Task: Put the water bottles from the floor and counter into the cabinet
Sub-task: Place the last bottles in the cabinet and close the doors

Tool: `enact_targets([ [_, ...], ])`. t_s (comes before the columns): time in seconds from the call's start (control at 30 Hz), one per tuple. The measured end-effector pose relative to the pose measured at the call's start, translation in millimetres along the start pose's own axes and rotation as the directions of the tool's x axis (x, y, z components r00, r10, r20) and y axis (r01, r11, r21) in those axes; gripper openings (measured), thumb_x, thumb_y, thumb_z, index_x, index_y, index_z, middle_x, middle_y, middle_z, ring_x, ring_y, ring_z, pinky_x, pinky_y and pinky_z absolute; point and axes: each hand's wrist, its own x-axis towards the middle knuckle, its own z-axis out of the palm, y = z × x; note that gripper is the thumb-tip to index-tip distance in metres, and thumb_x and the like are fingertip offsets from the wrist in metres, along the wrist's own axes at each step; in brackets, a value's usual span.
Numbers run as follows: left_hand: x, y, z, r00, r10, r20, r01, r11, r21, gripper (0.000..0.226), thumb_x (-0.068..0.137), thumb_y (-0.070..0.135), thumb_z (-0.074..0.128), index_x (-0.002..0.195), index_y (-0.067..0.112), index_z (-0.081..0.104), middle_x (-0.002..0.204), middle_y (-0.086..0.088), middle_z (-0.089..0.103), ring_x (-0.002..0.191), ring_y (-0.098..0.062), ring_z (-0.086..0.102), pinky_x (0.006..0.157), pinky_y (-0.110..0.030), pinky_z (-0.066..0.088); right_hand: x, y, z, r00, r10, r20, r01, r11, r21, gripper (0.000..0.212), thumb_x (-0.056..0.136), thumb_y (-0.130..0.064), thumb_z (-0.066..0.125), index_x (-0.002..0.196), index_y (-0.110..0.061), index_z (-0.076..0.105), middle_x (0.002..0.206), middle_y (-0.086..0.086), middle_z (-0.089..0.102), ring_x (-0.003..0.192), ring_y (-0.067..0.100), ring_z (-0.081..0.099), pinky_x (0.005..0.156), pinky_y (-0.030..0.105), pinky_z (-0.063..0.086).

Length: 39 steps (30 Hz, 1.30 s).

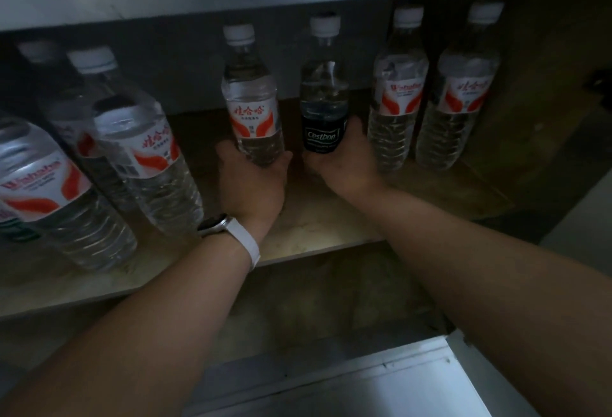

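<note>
Plastic water bottles filled the head view, all of them on the cabinet shelf (pixel 314 227). The person's left hand (pixel 253 181) was wrapped round the base of a red-and-white bottle (pixel 251 102), fingers curled round the bottom. The right hand (pixel 344 165) gripped the bottom of a dark-labelled bottle (pixel 324 108) the same way. Both bottles were upright toward the back of the shelf, just beside each other with a small gap between them.

Holding them low by the base looked like the sensible way to plant them flat in the open slot without knocking the neighbours. Whether the bases were already down on the shelf was hard to tell. Two upright bottles (pixel 397 95) stood just to the right, the closer one nearly against the right hand. Over on the left, a bunch of front bottles (pixel 142 141) crowded nearer the camera. They looked tilted, though that was probably just the wide lens. A white-strapped watch (pixel 228 234) sat on the left wrist.

As for writing, the dark label read "Cestbon" in white. The nearest left bottle (pixel 49 191) said "Wahaha" in red, and the red-and-white ones carried red Chinese characters above orange-red swooshes. The smaller print was too blurry to read.
</note>
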Motion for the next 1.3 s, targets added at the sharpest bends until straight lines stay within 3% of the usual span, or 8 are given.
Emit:
enact_targets([
  [0.17,8,4,24,0.999,-0.045,-0.008,0.044,0.997,-0.061,0.073,0.077,0.034,0.087,0.132,0.016,0.041,0.130,-0.004,0.060,0.113,-0.019,0.060,0.083,-0.028,0.045,8,7,-7,0.998,-0.026,-0.056,0.026,1.000,-0.010,0.075,0.074,-0.019,0.082,0.137,-0.013,0.042,0.136,0.005,0.055,0.129,0.021,0.050,0.098,0.024,0.038],
  [0.27,10,7,32,0.999,-0.045,0.004,0.045,0.997,-0.055,0.079,0.075,0.036,0.088,0.135,0.016,0.039,0.134,-0.004,0.059,0.120,-0.024,0.060,0.087,-0.033,0.048,13,9,-7,0.999,-0.014,-0.037,0.013,0.999,-0.037,0.081,0.071,-0.026,0.084,0.139,-0.014,0.040,0.139,0.006,0.052,0.132,0.023,0.047,0.109,0.037,0.040],
  [0.4,8,7,33,1.000,-0.011,0.020,0.012,0.998,-0.057,0.083,0.078,0.032,0.087,0.143,0.016,0.038,0.138,-0.003,0.059,0.124,-0.023,0.059,0.094,-0.033,0.048,13,11,-10,1.000,-0.021,0.013,0.021,1.000,0.005,0.079,0.072,-0.024,0.084,0.138,-0.014,0.040,0.137,0.005,0.053,0.128,0.019,0.049,0.105,0.030,0.039],
  [0.77,2,4,31,0.998,0.007,0.058,-0.010,0.999,0.041,0.070,0.084,0.032,0.081,0.142,0.021,0.045,0.137,-0.002,0.060,0.125,-0.025,0.059,0.094,-0.033,0.047,6,10,-15,0.996,-0.012,0.090,0.007,0.999,0.050,0.073,0.071,-0.030,0.080,0.135,-0.020,0.045,0.126,-0.003,0.060,0.118,0.014,0.056,0.100,0.037,0.049],
  [0.9,-9,6,20,0.995,0.039,0.088,-0.046,0.996,0.078,0.049,0.090,0.035,0.074,0.133,0.024,0.053,0.127,0.001,0.065,0.114,-0.023,0.064,0.086,-0.031,0.045,-7,4,-26,0.991,-0.010,0.134,0.005,0.999,0.036,0.049,0.088,-0.022,0.072,0.132,-0.020,0.051,0.119,-0.007,0.059,0.111,0.005,0.054,0.076,-0.001,0.039],
  [1.0,-25,7,2,0.984,0.090,0.156,-0.103,0.992,0.078,0.036,0.096,0.036,0.068,0.128,0.038,0.053,0.117,0.014,0.061,0.111,-0.014,0.062,0.087,-0.028,0.044,-25,0,-33,0.993,0.010,0.119,-0.015,0.999,0.038,0.059,0.091,-0.031,0.068,0.143,-0.026,0.042,0.139,-0.005,0.054,0.123,0.008,0.049,0.090,0.017,0.036],
  [1.13,-52,-2,-30,0.958,0.170,0.232,-0.194,0.977,0.087,0.061,0.092,0.034,0.070,0.143,0.050,0.041,0.136,0.022,0.054,0.121,-0.003,0.053,0.096,-0.028,0.045,-49,-7,-31,0.997,0.056,0.059,-0.059,0.998,0.036,0.056,0.092,-0.031,0.064,0.143,-0.029,0.040,0.134,-0.009,0.053,0.108,0.002,0.045,0.086,0.024,0.037],
  [1.3,-65,-24,-73,0.959,0.267,0.099,-0.284,0.918,0.276,0.060,0.089,0.040,0.066,0.145,0.028,0.050,0.140,0.003,0.055,0.128,-0.018,0.052,0.103,-0.040,0.047,-68,-26,-10,0.996,0.012,0.089,-0.011,1.000,-0.010,0.056,0.090,-0.035,0.065,0.141,-0.030,0.042,0.139,-0.007,0.044,0.123,0.011,0.046,0.094,0.027,0.039],
])
